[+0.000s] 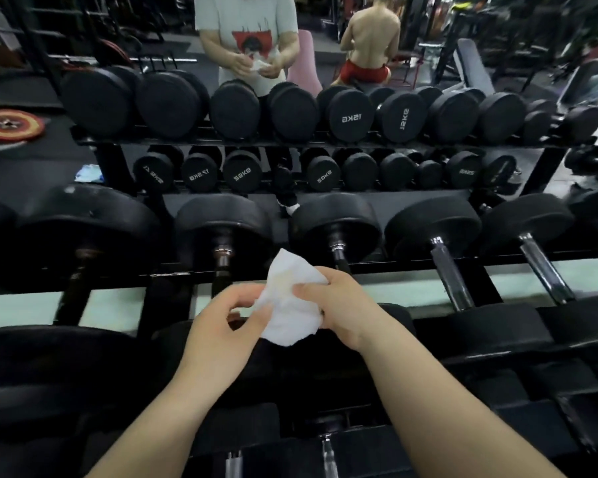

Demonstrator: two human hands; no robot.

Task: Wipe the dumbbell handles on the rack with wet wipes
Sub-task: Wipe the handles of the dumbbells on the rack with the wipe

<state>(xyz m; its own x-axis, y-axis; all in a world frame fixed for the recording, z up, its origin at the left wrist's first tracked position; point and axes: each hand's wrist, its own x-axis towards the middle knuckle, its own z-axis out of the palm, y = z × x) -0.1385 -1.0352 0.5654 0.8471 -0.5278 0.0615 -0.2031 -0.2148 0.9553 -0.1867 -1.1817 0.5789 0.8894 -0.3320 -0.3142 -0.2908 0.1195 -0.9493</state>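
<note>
A white wet wipe [290, 301] is crumpled between both hands, above the top shelf of the black dumbbell rack [428, 267]. My left hand [221, 326] pinches its left edge with thumb and fingers. My right hand [339, 305] grips its right side. Black dumbbells lie in a row on the shelf with their handles pointing toward me: a dark handle [221, 260] just left of the wipe, another [339, 257] right behind it, and two chrome handles [449, 274] [542, 267] further right. Neither hand touches a handle.
A wall mirror [325, 201] behind the rack reflects the dumbbells, me, a seated person [370, 39], benches and machines. More dumbbells [325, 450] sit on the lower shelf near my forearms. A round red plate [11, 124] lies on the floor at left.
</note>
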